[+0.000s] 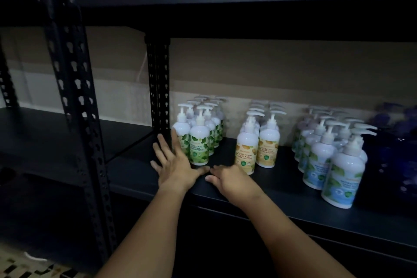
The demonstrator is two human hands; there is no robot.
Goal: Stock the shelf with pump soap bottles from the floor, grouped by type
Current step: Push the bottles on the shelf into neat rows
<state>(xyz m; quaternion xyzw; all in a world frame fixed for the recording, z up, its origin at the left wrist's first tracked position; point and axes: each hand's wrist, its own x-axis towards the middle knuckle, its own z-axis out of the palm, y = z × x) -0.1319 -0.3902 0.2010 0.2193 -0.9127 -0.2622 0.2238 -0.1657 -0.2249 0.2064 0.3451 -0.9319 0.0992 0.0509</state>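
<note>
looks like the tidying step: left hand (174,168) is lying flat with fingers spread, fingertips touching the front green-label bottles (198,142) on the shelf (282,189). right hand (228,179) is resting on the shelf edge, fingers loosely curled, holding nothing. yellow-label bottles (257,142) and blue-label bottles (331,160) are sitting in their own clusters. next probably nudging the greens square, gently so none tip.

You face a dark metal shelf (282,189). Upright on it stand three separate groups of white pump soap bottles: green-labelled (199,142) at left, yellow-labelled (268,144) in the middle, blue-labelled (341,176) at right.
</note>
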